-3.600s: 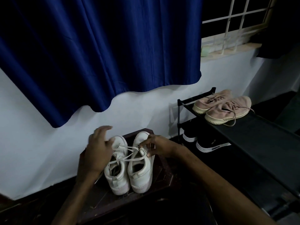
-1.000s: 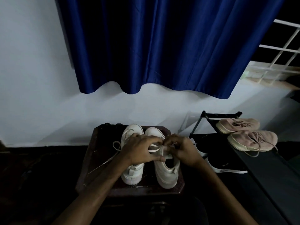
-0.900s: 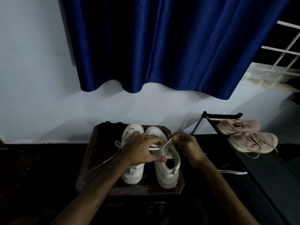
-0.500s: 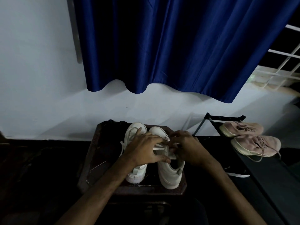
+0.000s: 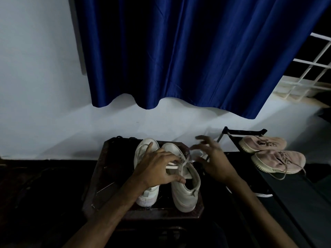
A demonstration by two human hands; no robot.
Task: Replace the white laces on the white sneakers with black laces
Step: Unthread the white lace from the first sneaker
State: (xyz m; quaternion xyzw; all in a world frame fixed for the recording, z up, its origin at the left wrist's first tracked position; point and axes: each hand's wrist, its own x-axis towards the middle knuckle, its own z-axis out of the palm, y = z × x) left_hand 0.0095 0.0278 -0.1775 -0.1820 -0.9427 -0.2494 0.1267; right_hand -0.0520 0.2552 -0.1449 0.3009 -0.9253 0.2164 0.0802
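White sneakers (image 5: 186, 192) stand side by side on the dark surface (image 5: 107, 167), toes far, the right one's white lace (image 5: 182, 163) half loosened, the left grip (image 5: 157, 169) spread across both, and the blurred right grip (image 5: 213, 161) splayed beside them, its hold on the lace unclear.

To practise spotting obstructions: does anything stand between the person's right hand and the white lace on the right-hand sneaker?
Nothing visible does. The right hand is at the white lace beside the right-hand sneaker, though blur hides the grip. The left hand rests on that sneaker, not between.
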